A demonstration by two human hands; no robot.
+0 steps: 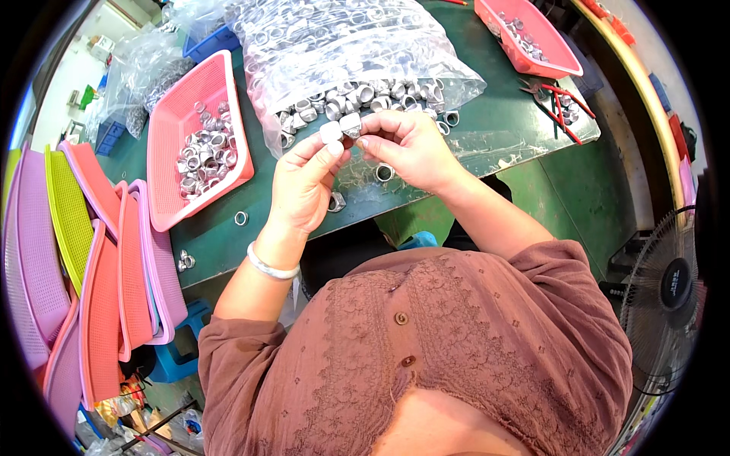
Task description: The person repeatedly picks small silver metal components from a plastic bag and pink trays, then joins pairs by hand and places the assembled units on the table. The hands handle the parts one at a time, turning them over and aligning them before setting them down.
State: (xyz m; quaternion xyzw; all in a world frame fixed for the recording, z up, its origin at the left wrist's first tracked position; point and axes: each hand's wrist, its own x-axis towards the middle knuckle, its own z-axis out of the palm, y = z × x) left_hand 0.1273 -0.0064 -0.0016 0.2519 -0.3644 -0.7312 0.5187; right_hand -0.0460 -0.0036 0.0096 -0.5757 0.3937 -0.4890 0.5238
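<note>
Close together over the near part of the green table, both my hands are closed in a pinch. My left hand [300, 186] grips a silver metal ring [331, 132] with a pale, flat squarish face. Touching or almost touching it is a second square-faced metal ring [350, 124], pinched by the fingertips of my right hand [414, 148]. Just beyond my fingers, a heap of similar rings [365, 95] spills from the mouth of a large clear plastic bag [342, 45]. A loose ring [385, 172] lies below my right hand, and another [336, 201] beside my left wrist.
At left stands a pink basket [239, 144] partly filled with rings; another pink basket [563, 57] is at far right. Red-handled pliers [561, 106] lie near the right table edge. Stacked coloured baskets [99, 304] crowd the left side. A fan [661, 296] stands at right.
</note>
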